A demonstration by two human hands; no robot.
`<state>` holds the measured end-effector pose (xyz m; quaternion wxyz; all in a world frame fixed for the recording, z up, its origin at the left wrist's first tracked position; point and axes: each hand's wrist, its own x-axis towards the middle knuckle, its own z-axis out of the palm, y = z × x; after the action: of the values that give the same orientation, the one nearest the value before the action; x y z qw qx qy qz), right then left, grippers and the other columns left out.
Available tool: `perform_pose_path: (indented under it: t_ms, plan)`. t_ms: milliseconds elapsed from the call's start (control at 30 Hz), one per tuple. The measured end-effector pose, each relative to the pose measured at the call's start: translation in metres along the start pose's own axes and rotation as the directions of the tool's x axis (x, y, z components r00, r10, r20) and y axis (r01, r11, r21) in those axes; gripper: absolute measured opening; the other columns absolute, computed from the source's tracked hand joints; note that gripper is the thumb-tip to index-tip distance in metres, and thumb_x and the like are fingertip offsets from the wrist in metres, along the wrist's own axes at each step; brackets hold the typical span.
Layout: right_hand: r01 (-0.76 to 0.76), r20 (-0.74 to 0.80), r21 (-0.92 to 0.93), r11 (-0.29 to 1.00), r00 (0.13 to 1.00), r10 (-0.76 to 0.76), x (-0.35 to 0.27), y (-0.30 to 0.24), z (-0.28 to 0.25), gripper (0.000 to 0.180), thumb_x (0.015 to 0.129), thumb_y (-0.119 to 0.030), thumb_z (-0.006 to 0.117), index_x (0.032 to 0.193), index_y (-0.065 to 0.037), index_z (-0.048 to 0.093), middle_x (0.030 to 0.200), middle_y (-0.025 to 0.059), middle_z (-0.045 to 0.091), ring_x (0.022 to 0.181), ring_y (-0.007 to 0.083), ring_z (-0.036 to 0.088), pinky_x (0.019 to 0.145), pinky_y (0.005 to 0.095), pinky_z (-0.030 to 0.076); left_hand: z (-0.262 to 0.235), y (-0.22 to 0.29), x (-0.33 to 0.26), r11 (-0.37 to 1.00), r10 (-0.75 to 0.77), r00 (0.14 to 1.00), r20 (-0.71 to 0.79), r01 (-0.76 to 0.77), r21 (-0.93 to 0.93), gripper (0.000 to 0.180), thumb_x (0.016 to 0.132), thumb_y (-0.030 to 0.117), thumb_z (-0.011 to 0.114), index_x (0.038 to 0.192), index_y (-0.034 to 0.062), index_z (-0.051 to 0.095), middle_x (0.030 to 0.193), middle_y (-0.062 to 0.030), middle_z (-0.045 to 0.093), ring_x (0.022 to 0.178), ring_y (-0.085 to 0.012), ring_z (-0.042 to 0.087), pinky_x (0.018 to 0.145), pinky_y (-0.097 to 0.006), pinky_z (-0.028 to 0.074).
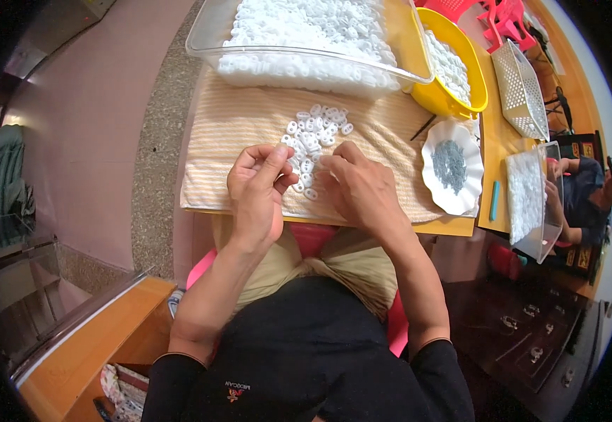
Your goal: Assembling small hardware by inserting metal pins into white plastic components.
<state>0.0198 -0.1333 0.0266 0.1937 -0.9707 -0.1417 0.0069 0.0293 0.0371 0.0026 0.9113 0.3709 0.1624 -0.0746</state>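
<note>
A loose pile of small white oval plastic pieces with two holes point(311, 138) lies on a striped towel point(214, 141) in front of me. My left hand point(258, 184) is at the pile's left side, thumb and fingertips pinched on one white oval piece point(289, 150), which is mostly covered by the fingers. To the right of the pile, my right hand point(364, 184) is lowered with its fingers bent and drawn together close to the pieces. Its fingertips point down and inward, and whatever they hold is hidden.
Beyond the pile stands a big clear bin point(204, 43) full of white pieces, beside a yellow basin point(480, 91) holding more. At right are a scalloped white dish point(436, 193) of small grey bits, a teal stick point(494, 200), a perforated basket point(524, 98) and another person's arm point(566, 211) at a clear box.
</note>
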Motion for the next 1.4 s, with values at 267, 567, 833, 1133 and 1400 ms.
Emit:
perform_pose_path:
  t_ms: [267,567,833,1133,1400]
  plan:
    - [-0.048,0.007,-0.044,0.998,0.999,0.048,0.018,-0.005,0.006,0.013,0.078,-0.015,0.062,0.09,-0.012,0.064,0.091,0.0084,0.061,0.074,0.0318,0.063,0.063,0.0427,0.049,0.001,0.0,-0.001,1.0,-0.02,1.0,-0.011,0.02,0.02,0.012,0.086,0.008,0.066,0.09,0.0071,0.055,0.086,-0.006,0.064,0.068,-0.0083,0.057,0.063,-0.023,0.05]
    - [-0.03,-0.021,-0.026,0.999,0.999,0.029,0.022,-0.004,0.013,0.007,0.079,-0.016,0.06,0.082,-0.011,0.064,0.088,0.0066,0.065,0.073,0.0307,0.064,0.062,0.0412,0.05,0.002,-0.001,-0.003,0.999,-0.04,0.999,-0.005,0.04,0.035,0.013,0.086,0.008,0.066,0.091,0.0068,0.054,0.087,-0.0065,0.064,0.069,-0.0082,0.057,0.062,-0.023,0.05]
    - [-0.047,-0.033,-0.015,0.999,0.998,0.046,0.02,0.001,0.016,0.009,0.081,-0.017,0.06,0.081,-0.009,0.063,0.082,0.0108,0.062,0.072,0.033,0.062,0.062,0.0435,0.049,0.003,-0.007,-0.003,0.996,-0.066,0.997,0.03,0.064,0.061,0.012,0.087,0.008,0.065,0.092,0.0063,0.055,0.087,-0.0056,0.063,0.07,-0.0083,0.058,0.063,-0.023,0.051]
    - [0.012,-0.172,0.674,0.739,0.975,0.14,0.002,-0.005,0.002,0.01,0.08,-0.003,0.07,0.09,-0.001,0.068,0.083,0.0071,0.066,0.066,0.0109,0.06,0.059,0.0223,0.047,0.011,-0.007,-0.008,0.981,-0.173,0.971,0.164,0.154,0.119,0.014,0.09,0.013,0.063,0.101,0.0048,0.059,0.088,-0.0031,0.063,0.078,-0.0097,0.06,0.069,-0.024,0.051]
    - [0.174,-0.319,0.766,0.619,0.939,0.131,-0.01,-0.007,0.008,0.012,0.083,0.002,0.066,0.095,0.002,0.066,0.086,0.0088,0.066,0.074,0.0122,0.062,0.062,0.0231,0.049,0.008,-0.009,-0.011,0.96,-0.273,0.923,0.271,0.245,0.134,0.015,0.093,0.017,0.06,0.1,0.0039,0.062,0.088,-0.0048,0.066,0.077,-0.0114,0.063,0.07,-0.025,0.054]
